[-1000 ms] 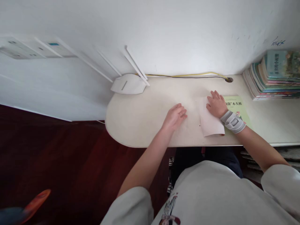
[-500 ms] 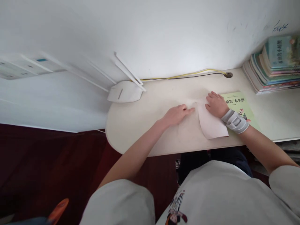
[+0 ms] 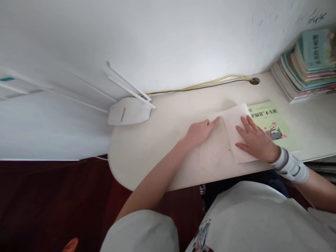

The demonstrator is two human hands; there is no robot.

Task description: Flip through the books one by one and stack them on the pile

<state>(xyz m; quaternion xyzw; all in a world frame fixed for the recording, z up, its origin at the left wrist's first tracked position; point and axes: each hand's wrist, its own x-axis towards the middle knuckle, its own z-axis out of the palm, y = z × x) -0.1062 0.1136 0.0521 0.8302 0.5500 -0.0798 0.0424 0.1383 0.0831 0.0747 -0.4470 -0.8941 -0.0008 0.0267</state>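
Note:
A white sheet of paper [image 3: 233, 131] lies on the desk, partly against a green book [image 3: 285, 134]. A straight edge runs down its left side; a faint pale outline shows to the left of that, and I cannot tell whether it belongs to the same sheet. My left hand [image 3: 201, 132] touches the sheet's upper left corner with an outstretched index finger, its other fingers curled under. Flat across the right part of the paper lies my right hand [image 3: 256, 138], fingers spread, covering some of the book's left side. A grey brace wraps the right wrist.
A white router [image 3: 130, 112] with long antennas stands at the desk's left end. Yellow and black cables [image 3: 204, 84] run along the wall to a round hole [image 3: 254, 81]. Stacked books [image 3: 307, 80] fill the back right corner. The cream desk [image 3: 136, 150] has a rounded left edge.
My right hand has slid from the paper's upper edge toward me and now lies flatter, fingers spread. The paper's lifted front part lies flatter. My left fingertip stays near the corner. The view has shifted slightly.

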